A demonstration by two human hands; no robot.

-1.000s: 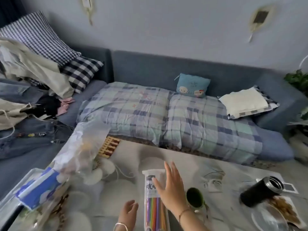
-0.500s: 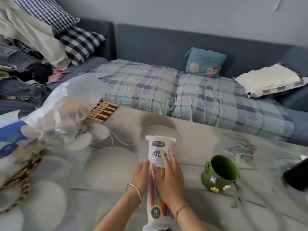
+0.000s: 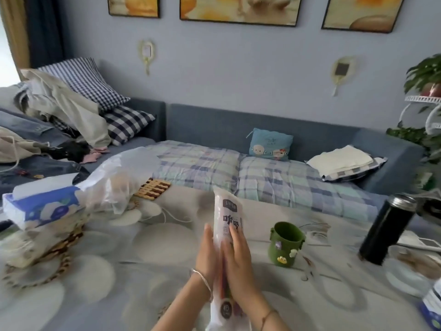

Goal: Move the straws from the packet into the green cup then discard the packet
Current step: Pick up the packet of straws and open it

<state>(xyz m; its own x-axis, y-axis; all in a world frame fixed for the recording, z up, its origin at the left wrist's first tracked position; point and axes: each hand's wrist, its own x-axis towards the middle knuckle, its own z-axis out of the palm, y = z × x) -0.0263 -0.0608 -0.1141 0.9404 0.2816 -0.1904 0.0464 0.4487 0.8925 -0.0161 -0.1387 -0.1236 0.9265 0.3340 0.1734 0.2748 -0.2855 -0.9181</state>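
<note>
We press the packet (image 3: 228,225) between our flat left hand (image 3: 208,255) and right hand (image 3: 236,261), cup (image 3: 285,244) just right, flask (image 3: 387,225) farther right, bag (image 3: 119,185) left on desk (image 3: 155,247).

We press our left hand (image 3: 207,255) and right hand (image 3: 237,261) flat against either side of the packet (image 3: 228,212), palms facing, fingers straight and pointing away, forearms converging from below, holding it upright.
</note>
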